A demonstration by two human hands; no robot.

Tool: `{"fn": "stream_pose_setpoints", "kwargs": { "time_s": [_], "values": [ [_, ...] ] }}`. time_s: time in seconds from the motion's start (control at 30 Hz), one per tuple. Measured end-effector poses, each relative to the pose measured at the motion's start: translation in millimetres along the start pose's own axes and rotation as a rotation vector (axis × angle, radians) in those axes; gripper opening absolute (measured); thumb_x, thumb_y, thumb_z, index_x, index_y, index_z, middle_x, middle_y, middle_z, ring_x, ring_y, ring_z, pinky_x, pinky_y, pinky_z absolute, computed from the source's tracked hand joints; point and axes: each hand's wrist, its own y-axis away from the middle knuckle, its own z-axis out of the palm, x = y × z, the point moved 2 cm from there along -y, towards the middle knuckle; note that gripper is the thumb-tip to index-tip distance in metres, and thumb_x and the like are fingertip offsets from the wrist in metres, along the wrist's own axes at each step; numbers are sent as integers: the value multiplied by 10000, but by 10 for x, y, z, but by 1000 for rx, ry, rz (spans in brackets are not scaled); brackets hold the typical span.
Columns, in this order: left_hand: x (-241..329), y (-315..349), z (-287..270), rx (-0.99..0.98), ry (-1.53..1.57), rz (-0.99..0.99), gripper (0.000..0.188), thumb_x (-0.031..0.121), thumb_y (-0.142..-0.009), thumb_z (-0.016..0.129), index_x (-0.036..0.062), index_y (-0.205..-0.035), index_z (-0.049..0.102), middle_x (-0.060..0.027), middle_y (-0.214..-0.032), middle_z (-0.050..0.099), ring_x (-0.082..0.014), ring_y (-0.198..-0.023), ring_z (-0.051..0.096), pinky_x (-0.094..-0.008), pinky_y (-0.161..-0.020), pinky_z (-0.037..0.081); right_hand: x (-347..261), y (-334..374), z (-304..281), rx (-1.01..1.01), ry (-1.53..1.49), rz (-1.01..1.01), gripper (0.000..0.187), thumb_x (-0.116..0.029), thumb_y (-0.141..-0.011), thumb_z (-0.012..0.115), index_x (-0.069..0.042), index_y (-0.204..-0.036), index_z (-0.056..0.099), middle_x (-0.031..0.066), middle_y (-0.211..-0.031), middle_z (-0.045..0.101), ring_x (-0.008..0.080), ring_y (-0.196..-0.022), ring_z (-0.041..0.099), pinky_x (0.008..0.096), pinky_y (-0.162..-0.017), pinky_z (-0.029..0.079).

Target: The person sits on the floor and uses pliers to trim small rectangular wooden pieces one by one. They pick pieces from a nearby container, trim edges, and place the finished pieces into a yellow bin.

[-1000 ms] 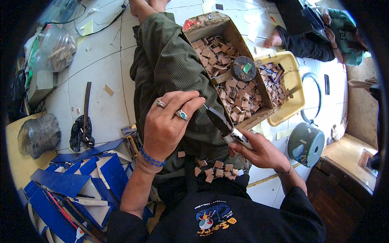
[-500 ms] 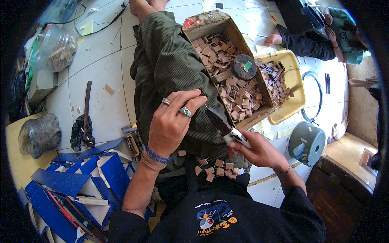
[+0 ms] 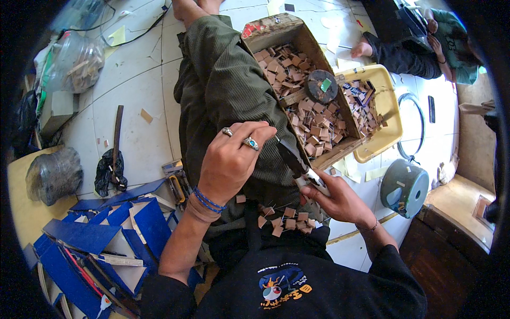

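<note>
Over my lap, my left hand point(image 3: 232, 154) is closed in a pinch, rings on its fingers; whatever lies at the fingertips is too small to name. My right hand point(image 3: 340, 195) wraps round the pale handle of a tool with a dark, blade-like front point(image 3: 291, 158). That tool's tip reaches close to my left fingertips. Several small brown square pieces point(image 3: 289, 223) with thin pale pins lie in my lap, below both hands. A wooden box point(image 3: 340, 154) beside my leg holds many more such pieces, and a round dark disc point(image 3: 322, 86) rests across its divider.
Right of the box stands a yellow tray point(image 3: 392, 119) with more brown pieces. A blue-grey round container point(image 3: 404, 189) and a coil of cable point(image 3: 422, 125) are farther right. Blue boards point(image 3: 79, 236) pile up at lower left. Another person point(image 3: 409, 58) sits at upper right.
The view has shifted slightly. My hands keep nearly the same pose, with the tool's tip still near my left fingertips.
</note>
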Motion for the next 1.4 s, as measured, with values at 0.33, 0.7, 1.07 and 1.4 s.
{"fn": "stream_pose_setpoints", "kwargs": {
  "time_s": [0.33,0.7,1.07,1.4],
  "values": [
    [287,-70,61,-44,25,-168,196,14,-905,725,36,-1091,666,-142,-944,691,-354,-807,717,-418,-696,590,5,23,75,152,-10,-38,365,-210,-1046,648,-36,-1356,565,140,-919,776,343,-846,754,419,-735,551],
    [333,-78,-64,11,227,-219,222,15,-906,739,41,-1123,698,-146,-998,724,-344,-863,731,-403,-741,587,-72,50,-15,183,128,-22,359,-153,-1020,667,-46,-1341,546,199,-914,756,405,-920,748,445,-765,558],
    [309,-51,-63,205,13,-69,400,-21,-831,819,57,-1208,710,-86,-965,743,-254,-885,730,-366,-738,591,-133,-26,-55,123,10,-116,387,-209,-1034,668,-37,-1360,553,213,-923,735,393,-851,732,450,-695,519],
    [150,-48,-138,273,-48,-120,249,-2,-843,820,82,-1048,707,-60,-1046,775,-253,-942,729,-359,-830,582,-57,-45,-99,66,109,77,299,-189,-1056,628,-42,-1315,611,89,-1065,784,219,-912,714,385,-817,530]
  ]
}}
